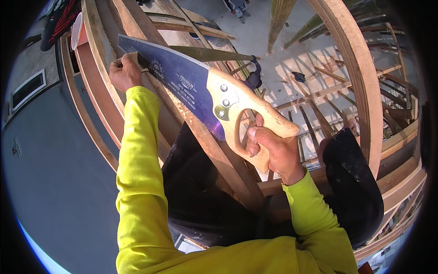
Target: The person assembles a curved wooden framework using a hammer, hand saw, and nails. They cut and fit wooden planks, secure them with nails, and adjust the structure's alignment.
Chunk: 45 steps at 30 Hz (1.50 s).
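1. Right hand [276, 148]: grip wrapped around wooden handle [273, 119] of handsaw [182, 84], fingers through the opening.
2. Handsaw sits center, handle near right, blue blade reaching far left. Teeth face the near-left side, above a diagonal timber beam [207, 144]; can't tell if they touch it.
3. Left hand [125, 74]: grip pinching small wood block [135, 57], just beside the blade's far end.
4. Black-trousered knee [353, 182] on the right, near a curved-looking timber [368, 100].
5. Left: grey wall [59, 150] with window [28, 91]. Far: bamboo poles [279, 18], concrete floor [260, 27] below.
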Motion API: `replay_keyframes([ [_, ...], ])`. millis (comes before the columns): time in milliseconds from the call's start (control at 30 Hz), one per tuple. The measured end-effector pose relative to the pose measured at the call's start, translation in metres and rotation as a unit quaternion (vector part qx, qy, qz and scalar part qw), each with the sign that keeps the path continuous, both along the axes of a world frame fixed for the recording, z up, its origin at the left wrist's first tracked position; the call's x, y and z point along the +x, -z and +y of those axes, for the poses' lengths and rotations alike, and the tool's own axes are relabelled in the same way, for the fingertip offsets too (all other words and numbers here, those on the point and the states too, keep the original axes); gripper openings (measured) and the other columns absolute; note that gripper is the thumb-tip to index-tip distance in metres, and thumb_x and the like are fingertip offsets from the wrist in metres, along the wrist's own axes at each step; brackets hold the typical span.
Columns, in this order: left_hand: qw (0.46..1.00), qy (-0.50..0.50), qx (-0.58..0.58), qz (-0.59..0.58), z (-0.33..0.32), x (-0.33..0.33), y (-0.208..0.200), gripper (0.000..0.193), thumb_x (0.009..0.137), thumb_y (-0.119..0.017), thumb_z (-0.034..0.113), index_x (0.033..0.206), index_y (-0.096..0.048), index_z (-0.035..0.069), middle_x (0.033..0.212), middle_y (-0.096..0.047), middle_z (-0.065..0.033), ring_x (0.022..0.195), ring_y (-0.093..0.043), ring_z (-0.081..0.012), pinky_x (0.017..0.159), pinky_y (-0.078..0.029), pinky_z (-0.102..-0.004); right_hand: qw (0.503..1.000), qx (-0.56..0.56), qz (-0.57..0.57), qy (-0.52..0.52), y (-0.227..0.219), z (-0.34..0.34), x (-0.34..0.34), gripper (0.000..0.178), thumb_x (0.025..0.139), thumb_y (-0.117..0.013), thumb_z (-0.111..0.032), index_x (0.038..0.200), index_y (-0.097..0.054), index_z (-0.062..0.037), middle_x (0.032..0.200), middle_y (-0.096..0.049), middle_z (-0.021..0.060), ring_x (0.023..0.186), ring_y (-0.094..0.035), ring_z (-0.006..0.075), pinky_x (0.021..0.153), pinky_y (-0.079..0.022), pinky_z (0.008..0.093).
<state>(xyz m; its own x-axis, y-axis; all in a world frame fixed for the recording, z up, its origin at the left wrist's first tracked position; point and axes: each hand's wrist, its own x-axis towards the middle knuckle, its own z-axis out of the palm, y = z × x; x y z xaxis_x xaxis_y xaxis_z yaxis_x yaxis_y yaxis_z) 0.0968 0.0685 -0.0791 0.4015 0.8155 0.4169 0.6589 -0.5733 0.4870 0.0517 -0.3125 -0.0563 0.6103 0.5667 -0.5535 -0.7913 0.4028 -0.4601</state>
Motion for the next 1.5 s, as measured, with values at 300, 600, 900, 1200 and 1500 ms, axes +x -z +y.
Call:
replay_keyframes([
  [300,1.0,0.0,0.015,0.002,0.0,0.005,-0.002,0.025,0.08,-0.072,0.022,0.08,-0.069,-0.002,0.076,-0.07,-0.0166,0.069,-0.066,-0.0278,0.072,-0.053,-0.0383,0.998,0.008,-0.057,-0.001,0.006,0.041,0.012,0.01,0.086,-0.061,-0.003,0.095,-0.061,0.0028,0.065,-0.058,0.0024,0.054,-0.054,0.0091,0.053,-0.047,0.0264],
  [600,0.997,0.014,0.023,0.074,-0.006,-0.003,-0.001,0.025,0.082,-0.071,0.023,0.081,-0.068,-0.002,0.075,-0.07,-0.0168,0.069,-0.066,-0.0283,0.072,-0.052,-0.0386,0.998,-0.004,-0.06,-0.002,0.013,0.093,0.026,0.021,0.086,-0.059,-0.003,0.105,-0.064,0.0048,0.066,-0.06,0.0034,0.052,-0.055,0.0072,0.049,-0.046,0.0253],
  [900,0.994,0.033,0.057,0.083,0.0,0.0,0.002,0.028,0.08,-0.07,0.026,0.08,-0.067,-0.002,0.076,-0.069,-0.0185,0.072,-0.066,-0.03,0.075,-0.053,-0.0378,0.996,0.014,-0.084,-0.002,0.027,0.122,0.057,0.011,0.088,-0.061,-0.006,0.095,-0.059,0.0019,0.063,-0.058,0.0022,0.052,-0.055,0.0087,0.053,-0.046,0.0254],
  [1200,0.966,-0.003,-0.004,0.259,-0.01,-0.023,-0.019,0.045,0.082,-0.066,0.042,0.093,-0.071,-0.002,0.09,-0.071,-0.0225,0.086,-0.069,-0.0356,0.081,-0.052,-0.0407,0.994,-0.023,-0.08,-0.075,0.009,0.094,0.05,0.007,0.09,-0.059,-0.008,0.089,-0.059,-0.0007,0.062,-0.058,0.002,0.053,-0.055,0.0083,0.052,-0.045,0.0244],
  [1500,0.935,0.088,-0.082,0.333,0.018,-0.019,-0.034,0.048,0.091,-0.055,0.046,0.108,-0.072,0.005,0.099,-0.07,-0.0246,0.099,-0.067,-0.0405,0.089,-0.05,-0.0442,0.998,0.007,-0.068,0.009,0.004,0.057,0.012,0.007,0.089,-0.059,-0.005,0.093,-0.057,0.0004,0.066,-0.059,0.0042,0.053,-0.055,0.0095,0.053,-0.045,0.0243],
])
